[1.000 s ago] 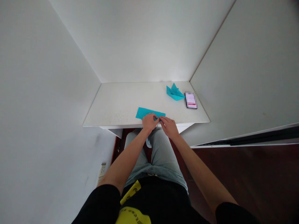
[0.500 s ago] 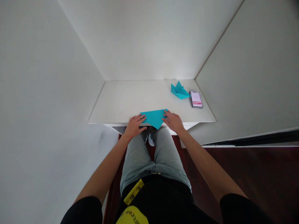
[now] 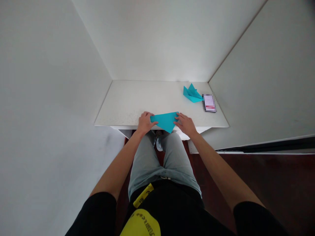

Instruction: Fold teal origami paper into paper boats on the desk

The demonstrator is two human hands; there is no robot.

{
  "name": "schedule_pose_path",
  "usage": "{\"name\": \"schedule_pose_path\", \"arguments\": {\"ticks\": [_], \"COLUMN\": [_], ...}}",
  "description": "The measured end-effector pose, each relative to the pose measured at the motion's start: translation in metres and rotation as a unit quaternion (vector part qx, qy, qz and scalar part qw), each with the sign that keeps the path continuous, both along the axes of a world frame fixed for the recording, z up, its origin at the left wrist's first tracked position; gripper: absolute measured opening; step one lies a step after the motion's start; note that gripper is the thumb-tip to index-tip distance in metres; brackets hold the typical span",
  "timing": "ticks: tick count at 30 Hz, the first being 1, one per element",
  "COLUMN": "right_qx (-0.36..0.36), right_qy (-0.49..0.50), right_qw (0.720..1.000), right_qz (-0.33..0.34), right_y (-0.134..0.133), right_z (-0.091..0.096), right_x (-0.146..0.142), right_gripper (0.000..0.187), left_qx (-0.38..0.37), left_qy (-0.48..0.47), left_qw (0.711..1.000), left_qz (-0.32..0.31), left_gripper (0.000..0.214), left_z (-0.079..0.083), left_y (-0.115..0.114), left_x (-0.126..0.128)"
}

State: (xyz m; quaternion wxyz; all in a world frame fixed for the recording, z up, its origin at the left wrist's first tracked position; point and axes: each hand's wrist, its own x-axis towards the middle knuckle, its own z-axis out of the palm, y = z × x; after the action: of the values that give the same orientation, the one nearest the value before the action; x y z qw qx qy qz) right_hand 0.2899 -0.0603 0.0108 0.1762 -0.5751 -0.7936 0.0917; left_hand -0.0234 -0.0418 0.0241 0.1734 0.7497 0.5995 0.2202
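A folded sheet of blue paper (image 3: pixel 166 121) lies at the front edge of the white desk, its pointed lower corner hanging past the edge toward my lap. My left hand (image 3: pixel 145 122) grips the paper's left end, thumb on top and fingers curled behind it. At the right end, my right hand (image 3: pixel 185 123) pinches the sheet between thumb and fingers. Farther back on the right sits a folded blue paper boat (image 3: pixel 192 94), apart from both hands.
Touching the boat's tip is a phone-like object (image 3: pixel 209 103), its screen pixelated. The white desk (image 3: pixel 128 101) is bounded by walls at the left, back and right. My legs (image 3: pixel 147 160) are below its front edge.
My left hand has shifted from lying flat on the paper's left corner to gripping it with the thumb on top. My right hand stays at the right end. The view has shifted slightly.
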Motion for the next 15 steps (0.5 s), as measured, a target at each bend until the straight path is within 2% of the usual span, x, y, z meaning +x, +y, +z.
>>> {"name": "schedule_pose_path", "arguments": {"ticks": [2,3,7,9,11,15], "right_qx": [-0.006,-0.01,-0.044,-0.07,-0.087,-0.073], "right_qy": [-0.011,-0.017,-0.046,-0.067,-0.084,-0.1], "right_qw": [1.0,0.999,0.996,0.992,0.988,0.987], "right_qz": [0.018,0.029,0.07,0.081,0.092,0.105], "right_y": [0.008,0.014,0.042,0.054,0.06,0.058], "right_z": [0.006,0.009,0.024,0.031,0.036,0.043], "right_x": [0.004,0.006,0.009,0.007,0.004,0.001], "right_gripper": [0.031,0.033,0.068,0.079,0.075,0.049], "left_qx": [-0.019,-0.03,-0.067,-0.084,-0.088,-0.056], "left_qy": [0.019,0.028,0.048,0.04,0.013,-0.045], "left_qw": [1.0,0.999,0.997,0.996,0.996,0.994], "left_qz": [0.015,0.011,-0.009,-0.008,-0.023,-0.086], "left_gripper": [0.059,0.062,0.052,0.05,0.048,0.029], "left_z": [0.003,0.005,0.013,0.015,0.015,0.009], "left_y": [0.006,0.009,0.02,0.023,0.022,0.012], "left_x": [0.002,0.002,0.003,0.004,0.004,0.004]}}
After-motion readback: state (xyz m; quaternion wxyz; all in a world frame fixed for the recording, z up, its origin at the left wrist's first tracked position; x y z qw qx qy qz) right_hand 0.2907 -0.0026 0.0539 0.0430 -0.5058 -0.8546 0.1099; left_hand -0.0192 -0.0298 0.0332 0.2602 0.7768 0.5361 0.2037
